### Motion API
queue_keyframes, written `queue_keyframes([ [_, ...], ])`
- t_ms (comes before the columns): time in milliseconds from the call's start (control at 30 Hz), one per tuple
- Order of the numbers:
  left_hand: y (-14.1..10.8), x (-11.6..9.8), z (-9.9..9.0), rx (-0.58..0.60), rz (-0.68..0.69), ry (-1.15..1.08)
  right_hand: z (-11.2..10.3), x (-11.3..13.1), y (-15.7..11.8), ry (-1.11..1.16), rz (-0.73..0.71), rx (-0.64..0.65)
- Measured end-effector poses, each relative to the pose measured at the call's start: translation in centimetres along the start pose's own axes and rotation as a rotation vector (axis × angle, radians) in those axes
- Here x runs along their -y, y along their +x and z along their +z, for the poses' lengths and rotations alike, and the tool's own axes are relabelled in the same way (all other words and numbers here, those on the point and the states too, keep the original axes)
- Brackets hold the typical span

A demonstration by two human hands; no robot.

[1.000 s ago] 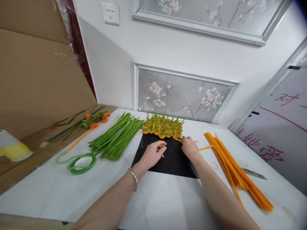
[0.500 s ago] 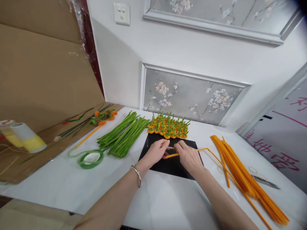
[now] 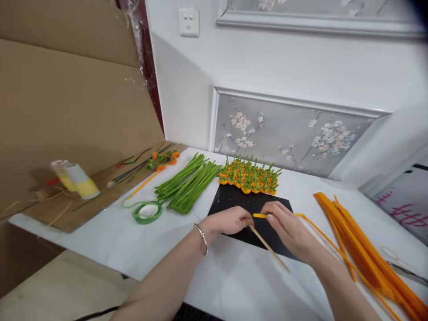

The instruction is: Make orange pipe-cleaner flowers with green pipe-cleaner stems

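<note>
My left hand, with a silver bangle at the wrist, is closed on the upper end of a thin wooden stick that slants down to the right. Just right of it, my right hand pinches an orange pipe cleaner. Its short end points at my left hand, and its long end trails right to an orange bundle. Both hands are above a black mat. Behind the mat stand rows of small orange flowers with green stems.
Left of the mat lie green pipe cleaners and a roll of green tape. Farther left are loose orange flowers and two spools on cardboard. Scissors lie at the far right.
My hands have moved apart a little. The stick has swung to point down and right, away from the orange pipe cleaner. The camera view has turned left.
</note>
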State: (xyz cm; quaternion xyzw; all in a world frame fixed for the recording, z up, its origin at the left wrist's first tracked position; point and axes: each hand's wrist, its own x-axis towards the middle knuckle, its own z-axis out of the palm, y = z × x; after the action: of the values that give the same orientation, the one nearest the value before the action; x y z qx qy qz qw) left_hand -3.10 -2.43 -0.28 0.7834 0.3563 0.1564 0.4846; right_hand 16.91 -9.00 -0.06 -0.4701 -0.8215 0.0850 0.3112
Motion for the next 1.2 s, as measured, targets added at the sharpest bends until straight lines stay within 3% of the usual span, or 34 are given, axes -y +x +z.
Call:
queue_keyframes([
  [267,-0.4,-1.1,0.5,0.024,-0.064,-0.152,0.1,0.4,-0.7,0.037,0.022,0.173],
  [500,-1.2,-1.7,-0.1,0.208,-0.068,-0.125,-0.6,0.9,-0.9,0.119,0.089,0.293],
  [600,-1.2,-1.7,0.1,0.245,-0.011,-0.055,-0.6,0.7,-0.7,0.237,0.072,0.355],
  [733,-1.1,-2.0,0.4,0.257,0.018,-0.05,-0.9,-0.1,-0.5,0.344,0.046,0.293],
  [900,-1.4,-3.1,0.3,0.274,-0.072,-0.263,-1.3,-1.1,-0.7,0.39,0.082,0.16],
  [1067,-1.5,-2.8,0.5,0.298,0.059,-0.202,-0.7,-1.9,-0.8,0.489,0.071,0.086],
  [1200,-1.6,-2.8,0.6,0.341,0.088,-0.206,-0.4,-2.1,-0.6,0.521,0.116,0.037],
])
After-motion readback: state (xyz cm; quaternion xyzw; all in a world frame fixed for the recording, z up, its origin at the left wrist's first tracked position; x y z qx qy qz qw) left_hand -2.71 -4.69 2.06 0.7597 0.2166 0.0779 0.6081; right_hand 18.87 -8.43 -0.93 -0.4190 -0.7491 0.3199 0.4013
